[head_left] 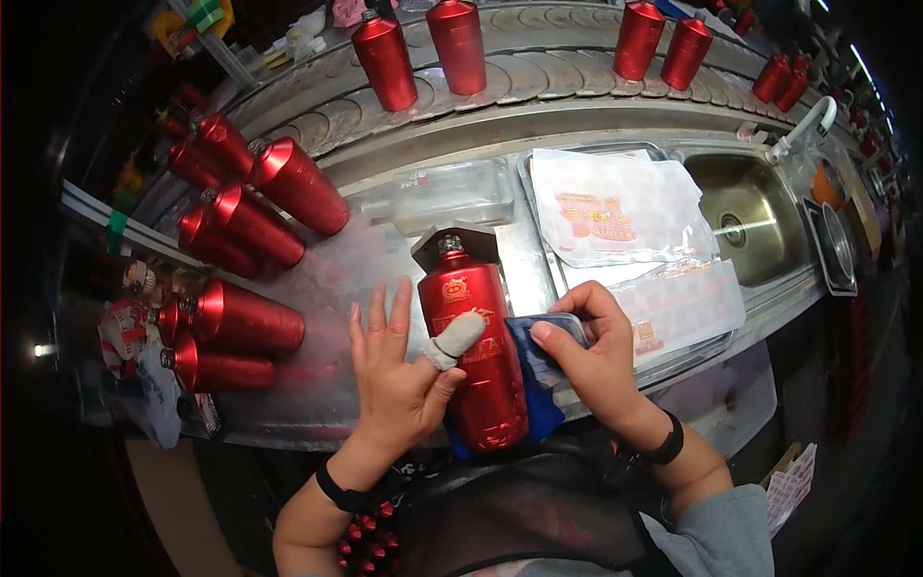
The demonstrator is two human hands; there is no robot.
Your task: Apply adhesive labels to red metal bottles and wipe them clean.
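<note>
Left hand (396,385) spread at red bottle (486,409); right hand (606,361) pinching flat piece (575,330) — kind unclear. Blue cloth (544,412) — partly hidden.

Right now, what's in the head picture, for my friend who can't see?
The left hand holds a covered finger over a red bottle; the right hand holds something flat beside it. Behind, more bottles stand on a conveyor; a sink is at right.

The left hand (392,389) bears a pale grey fabric cover (460,337) on its index finger. A black left wristband (340,492) and a black right wristband (669,439) encircle the wrists. A grey sleeve (726,534) ends near the right elbow; sheer black cloth (519,505) covers the torso.
</note>
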